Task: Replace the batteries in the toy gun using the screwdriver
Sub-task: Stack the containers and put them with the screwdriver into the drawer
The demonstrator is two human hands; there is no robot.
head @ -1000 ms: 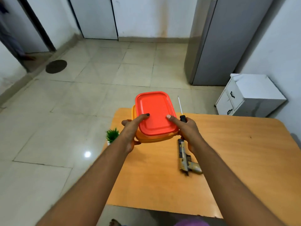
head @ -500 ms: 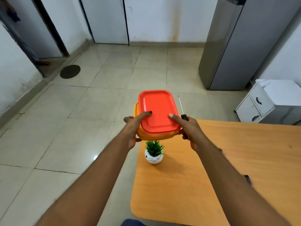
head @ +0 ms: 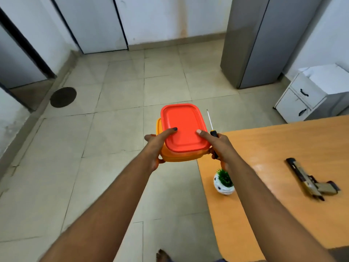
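Barely begun, by the look of it: no screw seen turned, no battery cover seen off, no batteries in sight anywhere. Toy gun (head: 309, 181) lying on its side on the orange tabletop (head: 279, 148), toward the right, well apart from both hands and untouched. Screwdriver (head: 212, 130) off the tabletop, carried in the right hand (head: 220, 146), black-and-yellow handle tucked under the curled fingers, thin shaft pointing up and away past the box. Same right hand also clamping the right side of an orange container (head: 181, 144) with a red lid (head: 182, 127), thumb pressed flat on the lid. Left hand (head: 155, 146) gripping the container's left side likewise, thumb on the lid, fingers curled beneath. Container held in the air over the floor, just off the tabletop's left edge; contents hidden by the closed lid, possibly the fresh batteries, but impossible to tell. Still to do, judged from this: setting the container down, opening it, undoing the gun's battery cover with the screwdriver, swapping cells, closing up again. Counted: one toy gun, one screwdriver, one lidded container, one small potted plant (head: 223, 181) in a white pot near the tabletop's left edge, zero batteries visible. Beyond, one grey cabinet (head: 264, 40) and one white drawer unit (head: 309, 91) with two drawers standing on the tiled floor.
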